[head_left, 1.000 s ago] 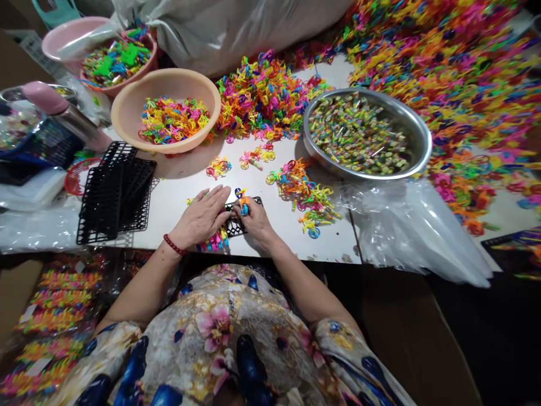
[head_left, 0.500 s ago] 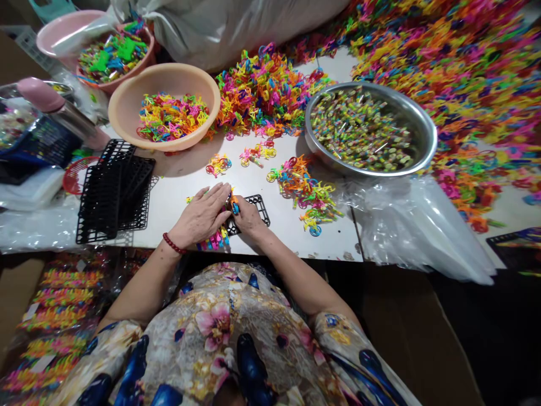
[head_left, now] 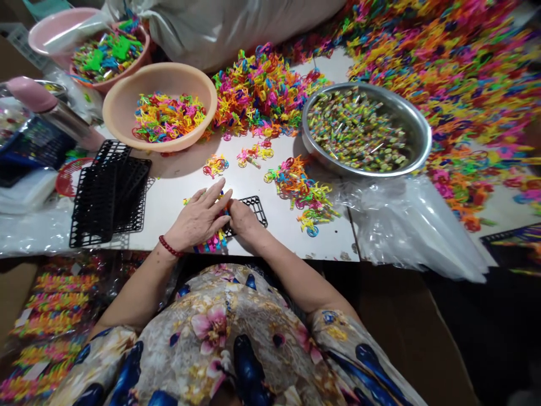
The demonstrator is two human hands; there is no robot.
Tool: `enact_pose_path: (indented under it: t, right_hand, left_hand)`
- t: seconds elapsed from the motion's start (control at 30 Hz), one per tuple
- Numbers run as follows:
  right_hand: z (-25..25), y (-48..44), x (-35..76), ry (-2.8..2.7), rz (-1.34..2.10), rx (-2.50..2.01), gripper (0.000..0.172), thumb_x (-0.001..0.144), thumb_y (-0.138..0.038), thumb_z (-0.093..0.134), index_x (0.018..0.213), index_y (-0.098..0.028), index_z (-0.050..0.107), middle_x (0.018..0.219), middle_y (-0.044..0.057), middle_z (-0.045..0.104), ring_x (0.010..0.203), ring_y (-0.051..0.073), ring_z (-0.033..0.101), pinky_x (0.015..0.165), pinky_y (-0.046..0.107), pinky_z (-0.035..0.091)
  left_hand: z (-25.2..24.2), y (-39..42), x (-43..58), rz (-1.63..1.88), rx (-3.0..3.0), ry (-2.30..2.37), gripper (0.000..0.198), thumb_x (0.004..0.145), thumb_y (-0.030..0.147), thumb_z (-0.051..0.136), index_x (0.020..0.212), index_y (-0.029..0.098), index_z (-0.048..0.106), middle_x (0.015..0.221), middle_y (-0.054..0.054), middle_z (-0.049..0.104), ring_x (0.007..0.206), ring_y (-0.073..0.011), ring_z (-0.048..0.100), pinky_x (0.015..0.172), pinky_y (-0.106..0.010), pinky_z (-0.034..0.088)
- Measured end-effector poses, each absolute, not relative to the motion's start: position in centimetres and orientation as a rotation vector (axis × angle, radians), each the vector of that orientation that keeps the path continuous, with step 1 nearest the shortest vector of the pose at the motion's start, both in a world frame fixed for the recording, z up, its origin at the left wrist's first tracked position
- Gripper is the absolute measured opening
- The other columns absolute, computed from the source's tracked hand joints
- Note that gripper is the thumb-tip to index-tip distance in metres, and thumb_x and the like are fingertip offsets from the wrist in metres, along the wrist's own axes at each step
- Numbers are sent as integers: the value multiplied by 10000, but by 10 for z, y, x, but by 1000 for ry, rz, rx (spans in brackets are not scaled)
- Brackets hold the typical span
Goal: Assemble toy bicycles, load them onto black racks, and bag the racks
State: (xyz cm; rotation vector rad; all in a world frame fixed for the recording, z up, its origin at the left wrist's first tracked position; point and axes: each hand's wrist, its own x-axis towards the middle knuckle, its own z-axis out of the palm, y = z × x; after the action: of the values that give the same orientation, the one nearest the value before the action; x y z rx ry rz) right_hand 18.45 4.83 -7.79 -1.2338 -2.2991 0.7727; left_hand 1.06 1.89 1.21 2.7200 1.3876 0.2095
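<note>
A black plastic grid point(head_left: 255, 208) lies on the white table near its front edge, partly covered by small colourful plastic pieces point(head_left: 213, 242) in rows. My left hand point(head_left: 199, 220), with a red bead bracelet at the wrist, rests over these pieces with its fingers spread. At the grid's middle, my right hand point(head_left: 245, 221) is curled, its fingertips turned inward beside my left fingers; what they hold, if anything, is hidden. To the right lies a small heap of colourful pieces point(head_left: 300, 189), and two smaller clusters sit beyond my hands.
A peach bowl point(head_left: 114, 107) of pieces stands at the back left, a steel bowl point(head_left: 425, 138) of wrapped sticks at the back right. Black grids point(head_left: 95, 197) are stacked at left. Clear plastic bags point(head_left: 406, 225) lie at right. Large colourful piles cover the back.
My left fingers have lifted and spread apart. An orange and blue piece seen between my hands is now hidden. The whole view has shifted slightly.
</note>
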Motion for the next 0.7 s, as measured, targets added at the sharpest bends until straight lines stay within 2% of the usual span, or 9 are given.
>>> enact_pose_path:
  t: [0.13,0.27,0.4,0.5,0.63,0.7]
  right_hand:
    - [-79,48,182,-2277,820,-1197,231,924,-128,443,1122,-146,562,1039,117,655,948,219,594,878,340,471]
    - [-64,53,208,-2136,875,-1180,205,938,-167,487,1091,-172,625,1038,89,677,954,199,616,880,324,473]
    - [-42,70,264,-1902,441,-1413,234,978,-258,476,1108,-175,652,1100,126,647,1049,246,570,968,387,443]
    - [-28,92,302,-1918,81,-1627,229,954,-198,475,1055,-165,677,1080,165,627,1069,304,490,967,467,403]
    - [-21,114,326,-2077,13,-1744,269,901,-68,423,863,-149,677,883,173,606,944,299,467,840,436,410]
    - [-22,116,328,-2107,15,-1766,275,902,-59,403,859,-142,663,883,171,607,901,287,475,816,416,406]
  left_hand:
    - [14,19,13,147,2753,1374,559,1014,442,366,1534,236,376,1632,-67,297,1523,-261,245,1217,-473,243]
    - [12,19,15,171,2743,1427,562,1009,454,374,1525,232,396,1617,-71,332,1514,-269,268,1203,-482,274]
    - [10,19,15,212,2728,1424,569,1002,474,385,1526,251,395,1618,-72,329,1507,-271,284,1198,-484,282]
    - [10,20,14,243,2731,1399,550,999,452,403,1524,292,398,1613,-69,337,1505,-276,291,1196,-496,276]
    - [11,19,16,253,2752,1379,465,1002,419,411,1439,302,519,1606,-65,349,1503,-281,296,1191,-514,271]
    - [12,17,17,256,2754,1386,450,1004,417,411,1413,284,543,1607,-63,347,1503,-281,295,1198,-526,257]
